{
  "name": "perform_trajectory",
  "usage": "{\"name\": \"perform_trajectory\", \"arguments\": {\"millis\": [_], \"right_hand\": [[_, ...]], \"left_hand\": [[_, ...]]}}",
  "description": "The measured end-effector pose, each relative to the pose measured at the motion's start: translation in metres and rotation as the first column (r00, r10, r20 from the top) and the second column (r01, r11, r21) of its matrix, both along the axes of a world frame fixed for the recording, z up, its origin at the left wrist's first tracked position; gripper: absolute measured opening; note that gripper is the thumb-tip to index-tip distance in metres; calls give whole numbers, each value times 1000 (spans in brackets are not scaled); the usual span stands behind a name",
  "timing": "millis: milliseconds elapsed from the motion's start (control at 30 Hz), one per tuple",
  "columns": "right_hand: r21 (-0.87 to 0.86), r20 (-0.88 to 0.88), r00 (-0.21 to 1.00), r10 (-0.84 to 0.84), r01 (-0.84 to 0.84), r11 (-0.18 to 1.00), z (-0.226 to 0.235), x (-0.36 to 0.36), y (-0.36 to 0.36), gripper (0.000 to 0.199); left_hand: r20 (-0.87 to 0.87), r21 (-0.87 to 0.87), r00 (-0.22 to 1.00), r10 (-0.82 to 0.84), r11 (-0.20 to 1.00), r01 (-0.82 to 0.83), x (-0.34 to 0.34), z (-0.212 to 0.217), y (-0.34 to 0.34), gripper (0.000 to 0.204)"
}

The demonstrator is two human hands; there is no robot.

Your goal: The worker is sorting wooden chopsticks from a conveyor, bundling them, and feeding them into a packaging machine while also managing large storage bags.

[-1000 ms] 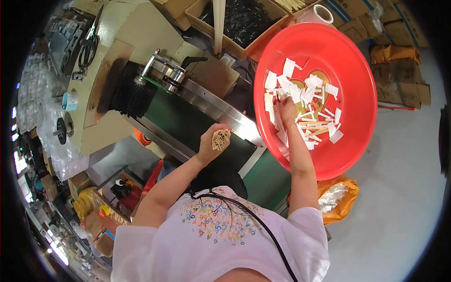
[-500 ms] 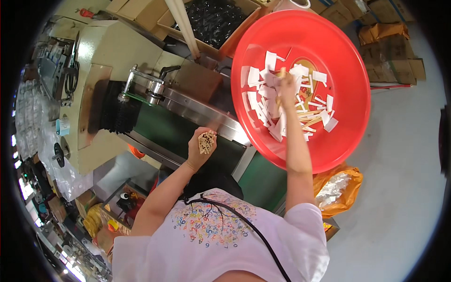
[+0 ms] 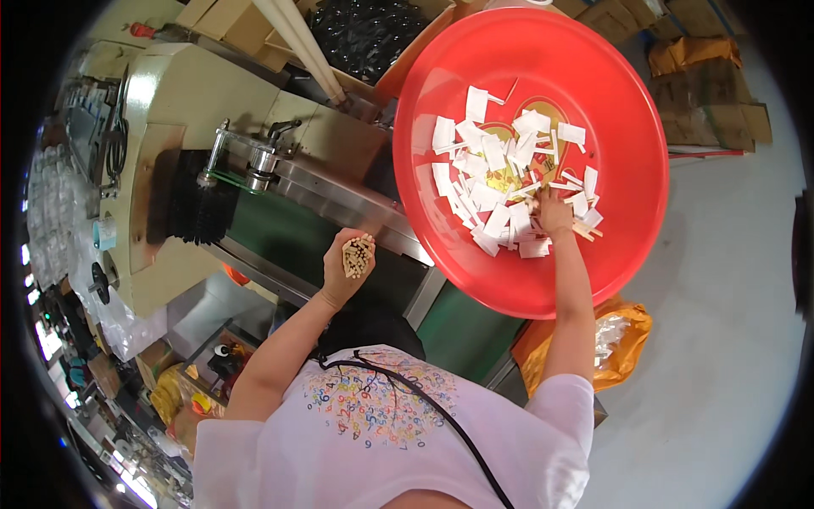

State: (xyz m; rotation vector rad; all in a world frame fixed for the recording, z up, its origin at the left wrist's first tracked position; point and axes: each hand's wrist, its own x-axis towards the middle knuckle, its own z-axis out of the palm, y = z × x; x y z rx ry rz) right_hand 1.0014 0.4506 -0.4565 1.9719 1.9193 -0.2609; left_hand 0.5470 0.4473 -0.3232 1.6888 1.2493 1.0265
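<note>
A bundle of thin wooden sticks (image 3: 358, 257) stands in my left hand (image 3: 341, 273), their cut ends facing up and the fingers wrapped round them. My right hand (image 3: 555, 215) is down inside a big red plastic basin (image 3: 623, 246), its fingers closed on a few wooden sticks (image 3: 587, 230) that poke out beside it. White paper pieces (image 3: 487, 197) with short sticks lie scattered around that hand across the basin floor. The fingertips are partly hidden among them.
Left of the basin runs a machine with a green belt (image 3: 280, 222), a metal rail and a black brush (image 3: 199, 199). A cardboard box of black pieces (image 3: 366, 38) stands behind it. Below the basin sits an orange bag (image 3: 623, 356). Brown cartons (image 3: 708, 106) are stacked at the far right.
My right hand has moved from the basin's middle toward its near right side. The paper pieces under it now show. My left hand keeps the bundle, slightly further left in view.
</note>
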Motion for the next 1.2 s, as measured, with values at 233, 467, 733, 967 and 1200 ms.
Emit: {"name": "perform_trajectory", "arguments": {"millis": [233,467,733,967,1200], "right_hand": [[226,-368,893,-258,355,907,45,-24,67,32],[353,-398,831,-389,530,771,43,-2,80,30],[212,-279,875,-397,459,863,0,-59,131,43],[334,-350,816,-460,567,753,50,-52,140,39],[236,-372,425,-825,903,358,-56,108,12,52]], "left_hand": [[-71,-47,993,90,995,-93,3,3,-2,18],[-76,10,995,60,998,-59,-2,-5,1,28],[-89,-8,994,56,998,-57,8,3,3,19],[-240,79,969,54,996,-36,2,3,6,23],[-206,5,977,52,999,-53,10,-2,8,20]]}}
